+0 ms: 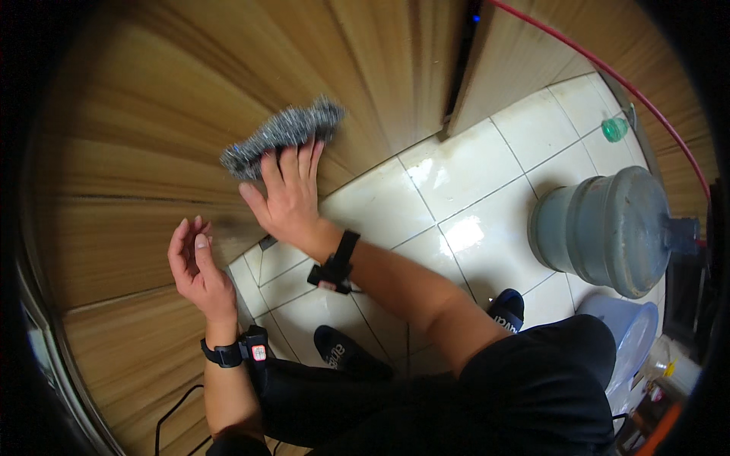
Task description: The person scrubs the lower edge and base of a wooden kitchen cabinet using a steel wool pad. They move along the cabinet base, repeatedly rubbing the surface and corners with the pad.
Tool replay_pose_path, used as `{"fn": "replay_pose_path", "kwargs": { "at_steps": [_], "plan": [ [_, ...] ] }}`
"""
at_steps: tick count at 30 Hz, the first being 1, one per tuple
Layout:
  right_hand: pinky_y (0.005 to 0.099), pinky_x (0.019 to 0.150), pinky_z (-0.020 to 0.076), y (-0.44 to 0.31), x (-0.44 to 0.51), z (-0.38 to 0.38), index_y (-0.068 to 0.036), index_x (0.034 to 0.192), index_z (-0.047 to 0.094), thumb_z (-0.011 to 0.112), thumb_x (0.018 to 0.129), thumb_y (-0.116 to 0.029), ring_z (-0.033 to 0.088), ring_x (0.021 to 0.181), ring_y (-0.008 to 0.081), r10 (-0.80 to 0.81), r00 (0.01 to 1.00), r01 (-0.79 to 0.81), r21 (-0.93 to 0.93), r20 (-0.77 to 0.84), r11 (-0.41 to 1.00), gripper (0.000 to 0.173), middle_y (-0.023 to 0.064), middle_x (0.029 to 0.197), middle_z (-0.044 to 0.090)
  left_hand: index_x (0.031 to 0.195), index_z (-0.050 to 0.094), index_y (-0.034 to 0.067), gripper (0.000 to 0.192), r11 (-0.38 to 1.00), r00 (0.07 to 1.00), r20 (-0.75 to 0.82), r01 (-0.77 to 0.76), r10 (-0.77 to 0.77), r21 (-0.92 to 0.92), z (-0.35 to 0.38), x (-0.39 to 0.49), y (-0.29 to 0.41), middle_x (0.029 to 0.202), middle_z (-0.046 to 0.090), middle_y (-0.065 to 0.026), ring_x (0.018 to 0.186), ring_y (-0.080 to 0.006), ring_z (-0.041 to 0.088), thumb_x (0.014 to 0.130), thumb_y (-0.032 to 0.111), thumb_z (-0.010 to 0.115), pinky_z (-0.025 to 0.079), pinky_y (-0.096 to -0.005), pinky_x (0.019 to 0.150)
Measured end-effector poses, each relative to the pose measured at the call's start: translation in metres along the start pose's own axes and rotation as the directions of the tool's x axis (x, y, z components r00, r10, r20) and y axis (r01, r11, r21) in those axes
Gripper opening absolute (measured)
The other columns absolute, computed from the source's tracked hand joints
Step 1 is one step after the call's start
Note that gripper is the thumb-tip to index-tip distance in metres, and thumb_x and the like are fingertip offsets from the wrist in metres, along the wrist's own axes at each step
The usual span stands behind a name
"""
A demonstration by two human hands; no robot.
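Note:
My right hand [292, 196] presses a grey, fuzzy cleaning cloth [285, 132] against a wood-grain cabinet door [365, 62]. Its fingers lie spread over the lower edge of the cloth, and the cloth is slightly blurred. To the left, my left hand [201, 273] is raised with half-curled fingers and holds nothing. It hovers in front of wood-grain panels [125, 251], and I cannot tell whether it touches them. Each wrist wears a black strap with a small device.
White floor tiles [485, 208] with wet-looking shine lie below the cabinet. A large water-cooler bottle [599, 231] stands at the right, near a bluish plastic bucket [627, 330]. A red hose [627, 82] hangs at upper right, above a green plastic object [614, 130]. Another cabinet door [507, 62] stands ajar.

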State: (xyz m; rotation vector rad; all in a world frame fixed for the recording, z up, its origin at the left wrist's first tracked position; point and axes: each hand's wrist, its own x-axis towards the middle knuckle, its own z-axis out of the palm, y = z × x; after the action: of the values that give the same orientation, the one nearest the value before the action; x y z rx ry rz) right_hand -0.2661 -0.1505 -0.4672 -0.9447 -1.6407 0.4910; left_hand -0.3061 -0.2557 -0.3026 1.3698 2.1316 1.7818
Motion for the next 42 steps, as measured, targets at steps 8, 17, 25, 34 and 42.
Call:
{"fn": "replay_pose_path", "kwargs": {
  "at_steps": [8, 17, 25, 34, 42],
  "plan": [
    [0.0701, 0.108, 0.0337, 0.026, 0.021, -0.076, -0.009, 0.111, 0.070, 0.071, 0.091, -0.041, 0.055, 0.116, 0.0478, -0.258, 0.939, 0.289, -0.114, 0.229, 0.950, 0.039, 0.0186, 0.113, 0.062, 0.138, 0.055, -0.005, 0.035, 0.991, 0.988, 0.080, -0.132, 0.132, -0.004, -0.008, -0.007, 0.000, 0.129, 0.067, -0.0188, 0.117, -0.0251, 0.066, 0.104, 0.001, 0.055, 0.052, -0.0372, 0.105],
    [0.0765, 0.109, 0.0260, 0.033, 0.032, -0.055, -0.009, 0.127, 0.066, 0.070, 0.092, -0.043, 0.045, 0.130, 0.0511, -0.293, 0.939, 0.309, -0.068, 0.178, 0.949, 0.049, 0.0203, 0.131, 0.057, 0.137, 0.057, -0.004, 0.034, 0.986, 0.982, 0.099, -0.165, 0.164, 0.003, 0.005, -0.006, 0.006, 0.128, 0.069, -0.0162, 0.116, -0.0222, 0.066, 0.104, 0.003, 0.058, 0.052, -0.0353, 0.103],
    [0.0805, 0.109, 0.0229, 0.019, 0.043, -0.071, -0.011, 0.130, 0.064, 0.070, 0.092, -0.042, 0.046, 0.131, 0.0495, -0.253, 0.933, 0.292, -0.129, 0.255, 0.948, 0.050, 0.0170, 0.136, 0.056, 0.132, 0.060, -0.003, 0.032, 0.984, 0.982, 0.074, -0.173, 0.176, -0.051, 0.011, -0.009, 0.011, 0.122, 0.071, -0.0155, 0.109, -0.0217, 0.069, 0.101, 0.002, 0.063, 0.053, -0.0331, 0.097],
    [0.0728, 0.120, 0.0144, 0.068, 0.049, -0.076, -0.006, 0.125, 0.067, 0.067, 0.082, -0.023, 0.037, 0.143, 0.0501, -0.140, 0.989, 0.144, -0.097, 0.050, 0.985, 0.046, 0.0246, 0.146, 0.052, 0.128, 0.064, -0.003, 0.031, 0.976, 0.975, 0.039, -0.219, 0.218, 0.005, 0.012, -0.001, 0.026, 0.118, 0.073, -0.0141, 0.105, -0.0198, 0.070, 0.097, 0.001, 0.067, 0.055, -0.0320, 0.092],
    [0.0556, 0.129, 0.0033, 0.044, -0.005, -0.014, 0.018, 0.157, 0.005, 0.055, 0.105, -0.041, -0.001, 0.157, 0.0518, 0.384, 0.922, -0.373, 0.145, -0.054, 0.916, 0.094, 0.0420, 0.165, -0.002, 0.130, 0.063, -0.002, 0.033, 0.966, 0.961, 0.112, -0.258, 0.255, 0.020, 0.019, -0.006, 0.026, 0.121, 0.072, -0.0153, 0.107, -0.0219, 0.070, 0.098, 0.001, 0.067, 0.055, -0.0325, 0.092]
  ]
}}
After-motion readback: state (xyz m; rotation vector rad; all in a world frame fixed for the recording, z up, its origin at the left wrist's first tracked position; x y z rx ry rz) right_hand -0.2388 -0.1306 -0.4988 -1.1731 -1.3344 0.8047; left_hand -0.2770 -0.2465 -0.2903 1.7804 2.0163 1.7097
